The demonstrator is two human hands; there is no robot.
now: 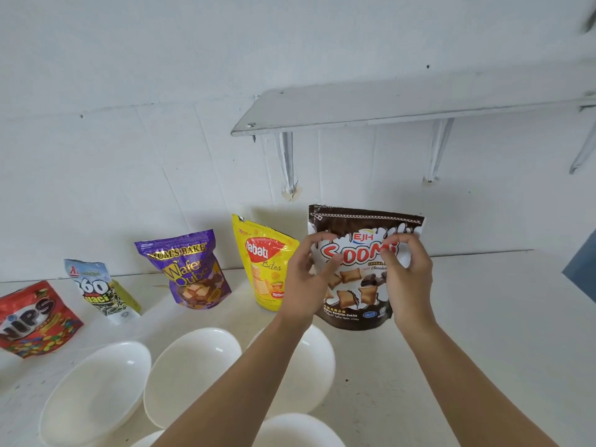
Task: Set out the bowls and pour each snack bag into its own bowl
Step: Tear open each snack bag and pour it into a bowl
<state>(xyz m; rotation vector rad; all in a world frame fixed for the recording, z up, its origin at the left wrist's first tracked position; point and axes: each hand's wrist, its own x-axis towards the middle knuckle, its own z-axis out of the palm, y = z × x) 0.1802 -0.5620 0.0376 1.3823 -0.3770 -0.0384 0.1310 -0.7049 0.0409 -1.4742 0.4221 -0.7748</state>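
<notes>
Both my hands hold up the brown Soomi bag (358, 285).

My left hand (304, 279) pinches its left side and my right hand (407, 275) pinches its top right — fingers closed on the bag, which is lifted upright above the counter (483, 317). Four more bags stand in a row to the left: yellow Nabati bag (263, 262), purple wafer bag (187, 272), 360 bag (100, 290), red Nips bag (35, 319). White bowls (190, 372) sit close together near me — all look empty.
</notes>
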